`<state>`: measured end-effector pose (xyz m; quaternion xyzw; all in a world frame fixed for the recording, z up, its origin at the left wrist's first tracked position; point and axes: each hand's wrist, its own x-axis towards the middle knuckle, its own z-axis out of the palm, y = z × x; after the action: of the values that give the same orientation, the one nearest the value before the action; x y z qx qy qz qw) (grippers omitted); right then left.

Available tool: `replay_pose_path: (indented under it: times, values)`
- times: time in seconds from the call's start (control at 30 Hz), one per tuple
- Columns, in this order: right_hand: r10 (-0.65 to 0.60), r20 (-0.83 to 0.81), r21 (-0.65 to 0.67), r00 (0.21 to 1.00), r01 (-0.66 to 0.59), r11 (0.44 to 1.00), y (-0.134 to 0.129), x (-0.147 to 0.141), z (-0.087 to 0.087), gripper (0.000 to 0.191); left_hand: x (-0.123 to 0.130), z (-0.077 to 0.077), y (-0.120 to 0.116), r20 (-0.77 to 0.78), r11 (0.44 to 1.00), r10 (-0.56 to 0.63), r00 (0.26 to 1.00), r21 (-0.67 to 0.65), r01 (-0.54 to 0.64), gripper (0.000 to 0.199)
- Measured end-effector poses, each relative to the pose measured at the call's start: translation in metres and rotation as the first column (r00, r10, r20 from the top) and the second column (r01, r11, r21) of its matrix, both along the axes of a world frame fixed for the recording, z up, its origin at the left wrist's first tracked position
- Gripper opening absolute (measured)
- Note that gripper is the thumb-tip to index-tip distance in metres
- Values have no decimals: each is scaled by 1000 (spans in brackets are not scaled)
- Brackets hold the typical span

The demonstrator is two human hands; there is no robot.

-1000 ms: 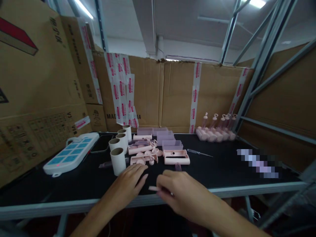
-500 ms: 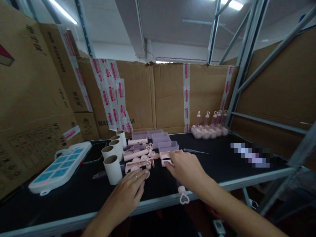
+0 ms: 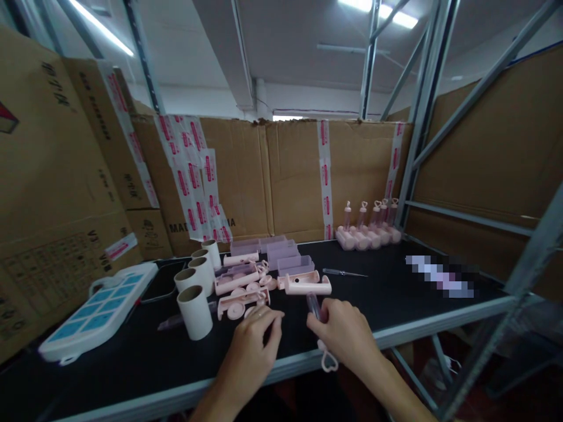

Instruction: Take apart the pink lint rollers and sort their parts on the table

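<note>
My right hand (image 3: 341,328) is closed round a clear tube (image 3: 314,306) at the front of the black table; its pink heart-shaped handle (image 3: 328,358) sticks out over the edge. To the left, my left hand (image 3: 259,337) is bent with its fingertips drawn together near small pink parts; whether something is between them is hidden. A pink holder (image 3: 308,285) lies just beyond my right hand, untouched. Behind my left hand are another pink holder (image 3: 229,300) and round pink discs (image 3: 236,311).
White cardboard tubes (image 3: 194,312) stand left of the pink parts. Clear lilac boxes (image 3: 281,255) lie behind them. A screwdriver (image 3: 345,273) rests right of centre. Finished-looking pink pieces (image 3: 367,235) stand at the back right, and a white power strip (image 3: 99,310) lies far left.
My right hand has left the pink holder and come back toward the table edge, taking hold of the clear tube. My left hand has shifted right, its fingers now drawn together.
</note>
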<state>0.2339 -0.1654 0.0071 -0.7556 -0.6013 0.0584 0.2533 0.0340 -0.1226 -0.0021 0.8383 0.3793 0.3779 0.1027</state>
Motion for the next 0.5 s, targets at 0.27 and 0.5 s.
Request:
replay_pose_path:
  times: [0.27, 0.5]
  values:
    - [145, -96, 451, 985, -87, 888, -11, -26, 3, 20, 65, 28, 11, 663, 824, -48, 747, -397, 405, 36]
    - [33, 59, 396, 998, -54, 917, 39, 61, 1, 24, 57, 53, 55, 694, 918, -168, 700, -149, 368, 36]
